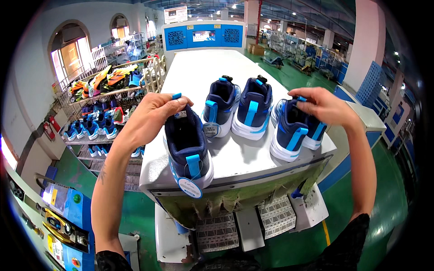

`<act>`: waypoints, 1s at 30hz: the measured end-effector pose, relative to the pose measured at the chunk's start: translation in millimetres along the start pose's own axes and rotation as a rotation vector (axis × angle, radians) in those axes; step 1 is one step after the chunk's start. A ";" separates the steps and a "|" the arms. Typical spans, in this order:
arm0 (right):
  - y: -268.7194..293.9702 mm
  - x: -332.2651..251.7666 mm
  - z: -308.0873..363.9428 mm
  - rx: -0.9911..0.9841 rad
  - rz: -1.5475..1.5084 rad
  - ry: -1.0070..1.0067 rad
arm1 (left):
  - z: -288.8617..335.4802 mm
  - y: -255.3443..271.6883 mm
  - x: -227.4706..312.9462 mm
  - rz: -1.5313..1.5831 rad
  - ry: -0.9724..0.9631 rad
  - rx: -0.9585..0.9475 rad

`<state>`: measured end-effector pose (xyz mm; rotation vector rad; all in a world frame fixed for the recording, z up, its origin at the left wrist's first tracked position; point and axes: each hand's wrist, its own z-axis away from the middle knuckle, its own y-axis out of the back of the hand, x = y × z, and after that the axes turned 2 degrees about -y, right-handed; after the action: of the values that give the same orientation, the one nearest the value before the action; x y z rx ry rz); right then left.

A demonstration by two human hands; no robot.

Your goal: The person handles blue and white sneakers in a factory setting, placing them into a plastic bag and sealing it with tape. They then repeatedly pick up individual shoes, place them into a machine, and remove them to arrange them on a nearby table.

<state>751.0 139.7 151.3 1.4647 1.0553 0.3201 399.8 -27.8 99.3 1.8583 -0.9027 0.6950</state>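
Observation:
My left hand [151, 113] pinches the tongue of a navy sneaker [181, 159] with light blue heel trim. That sneaker overhangs the near edge of the white machine top [194, 63], and a round white-and-blue tag [190, 188] hangs at its heel. On the right, my right hand [323, 105] is closed with thumb and fingers at the tongue of a matching sneaker [289, 128]. Another sneaker [318, 131] stands close beside it, partly behind my right hand. Between my hands, two more matching sneakers [219, 108] stand upright, heels toward me, one with a round tag.
A wheeled rack [117, 97] with several colourful shoes stands at the left. Below the machine top's front edge are a worn green flap [226, 198] and perforated plates [275, 217]. A blue control box [74, 226] is at lower left; a white-and-blue unit [361, 122] adjoins at right.

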 end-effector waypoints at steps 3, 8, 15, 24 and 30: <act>-22.7 -13.8 19.5 0.121 0.052 -0.008 | 3.4 0.5 -0.7 -0.007 0.015 0.020; -26.9 -8.9 33.8 0.529 0.323 0.196 | 7.3 -10.7 -1.1 0.004 -0.075 0.046; -40.5 -87.8 -15.3 0.458 -0.021 0.420 | 22.9 6.4 -1.4 -0.037 -0.045 0.018; -64.8 -77.9 -151.4 -0.029 0.449 0.399 | 34.1 -4.8 -9.1 -0.031 -0.140 0.109; -48.7 -99.8 -108.9 -0.162 0.099 0.405 | 32.1 -6.6 -15.6 0.085 -0.075 0.117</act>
<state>597.0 127.5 169.6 1.3373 1.2460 0.7804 399.1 -50.4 70.9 1.9701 -1.0131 0.7481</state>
